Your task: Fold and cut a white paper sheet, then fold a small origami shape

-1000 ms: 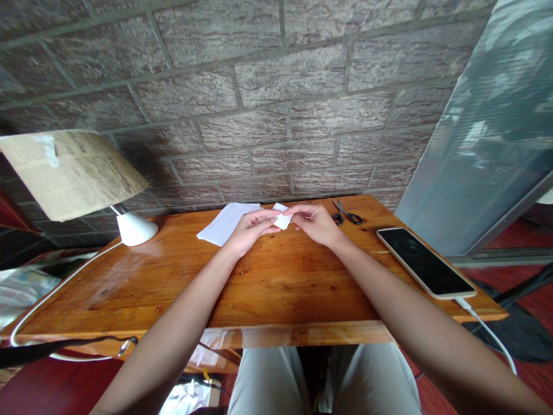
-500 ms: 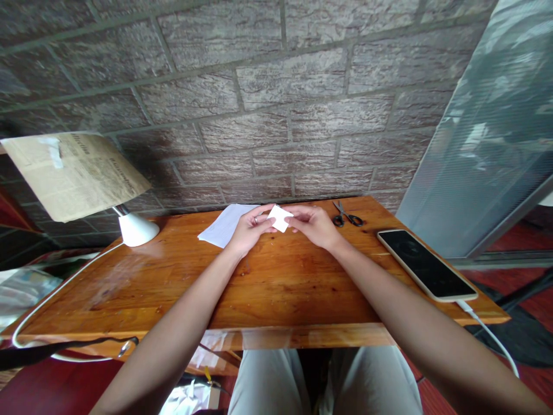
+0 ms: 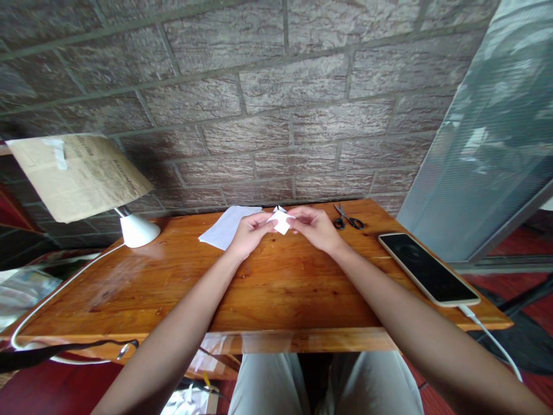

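Note:
A small folded piece of white paper (image 3: 282, 222) is held above the far half of the wooden table, one corner pointing toward me. My left hand (image 3: 253, 233) pinches its left side between thumb and fingers. On the right side my right hand (image 3: 315, 226) grips it the same way. At the paper's far corner a flap stands partly apart, with a dark gap showing. Behind my left hand lies a stack of white paper sheets (image 3: 227, 226). Black-handled scissors (image 3: 345, 219) rest a little to the right of my right hand, blades apart.
A white-based lamp (image 3: 140, 230) with a brown paper shade stands at the left of the wooden table (image 3: 294, 288). A phone (image 3: 425, 268) with a white cable lies near the right edge. A stone-patterned wall (image 3: 268, 127) rises directly behind the table.
The folded paper's far corner now shows an opened flap with a dark gap, where it looked like a flat square before. Both hands keep hold of it. The view has shifted slightly.

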A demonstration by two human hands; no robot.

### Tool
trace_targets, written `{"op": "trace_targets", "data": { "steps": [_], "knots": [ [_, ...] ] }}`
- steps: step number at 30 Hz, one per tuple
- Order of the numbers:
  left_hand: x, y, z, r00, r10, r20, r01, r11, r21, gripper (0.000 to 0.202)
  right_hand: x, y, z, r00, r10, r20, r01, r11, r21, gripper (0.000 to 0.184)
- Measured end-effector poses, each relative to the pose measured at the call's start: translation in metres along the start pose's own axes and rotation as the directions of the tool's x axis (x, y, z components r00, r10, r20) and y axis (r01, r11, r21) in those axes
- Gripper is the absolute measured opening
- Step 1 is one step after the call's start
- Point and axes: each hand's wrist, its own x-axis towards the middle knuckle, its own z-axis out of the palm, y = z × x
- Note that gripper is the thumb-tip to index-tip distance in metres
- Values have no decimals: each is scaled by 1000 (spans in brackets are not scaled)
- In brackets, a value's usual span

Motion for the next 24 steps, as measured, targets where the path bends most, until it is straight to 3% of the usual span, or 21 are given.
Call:
{"op": "trace_targets", "data": {
  "steps": [12, 19, 24],
  "knots": [
    [-2, 2, 2, 999, 36, -17, -36, 999, -10, 44, -2, -3, 1, 999, 19, 36, -18, 999, -29, 34],
    [-5, 0, 5, 974, -39, 224, 45, 999, -22, 49, 0, 6, 3, 997, -26, 69, 31, 997, -70, 29],
    [-5, 0, 8, 982, -115, 146, 136, 981, -138, 66, 1, 6, 3, 999, -21, -39, 20, 1000, -21, 24]
  ]
}}
